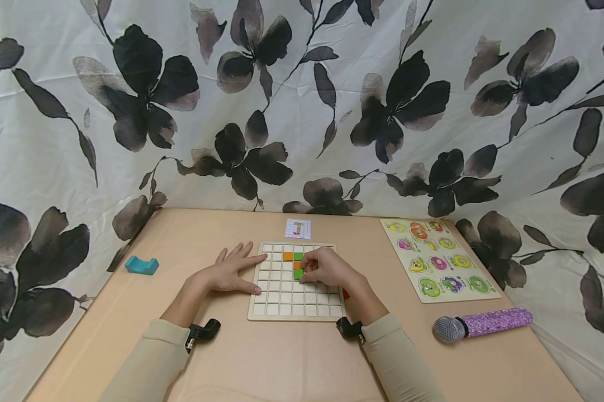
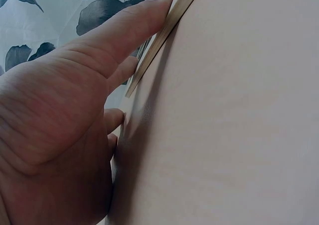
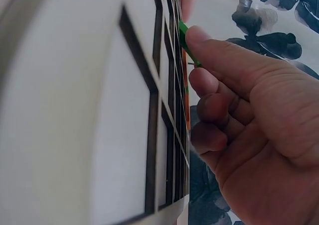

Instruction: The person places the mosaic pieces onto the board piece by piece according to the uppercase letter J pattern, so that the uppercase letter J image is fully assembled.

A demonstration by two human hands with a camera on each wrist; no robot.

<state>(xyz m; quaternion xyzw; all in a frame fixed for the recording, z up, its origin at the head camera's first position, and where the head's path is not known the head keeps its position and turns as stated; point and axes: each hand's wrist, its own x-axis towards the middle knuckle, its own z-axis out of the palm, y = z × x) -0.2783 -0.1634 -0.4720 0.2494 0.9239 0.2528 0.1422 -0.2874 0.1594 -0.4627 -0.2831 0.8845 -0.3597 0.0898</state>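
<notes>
A white grid board [image 1: 274,297] with a wooden frame lies in the middle of the table. My right hand [image 1: 327,268] is over it, pinching a small green square tile [image 3: 187,42] between thumb and fingers; the tile is tilted against the grid. In the head view this green tile [image 1: 298,274] shows beside the fingertips. An orange tile [image 1: 288,255] and a green tile [image 1: 298,255] sit in cells, with another orange tile [image 1: 296,266] partly hidden by the right fingers. With fingers spread, my left hand [image 1: 226,272] touches the board's left edge.
A small card with a coloured grid pattern [image 1: 298,229] lies behind the board. At left is a teal curved block [image 1: 142,266]. To the right are a fruit-picture board [image 1: 440,259] and a purple glittery microphone [image 1: 483,325]. Something red [image 1: 346,293] peeks out beside the right wrist.
</notes>
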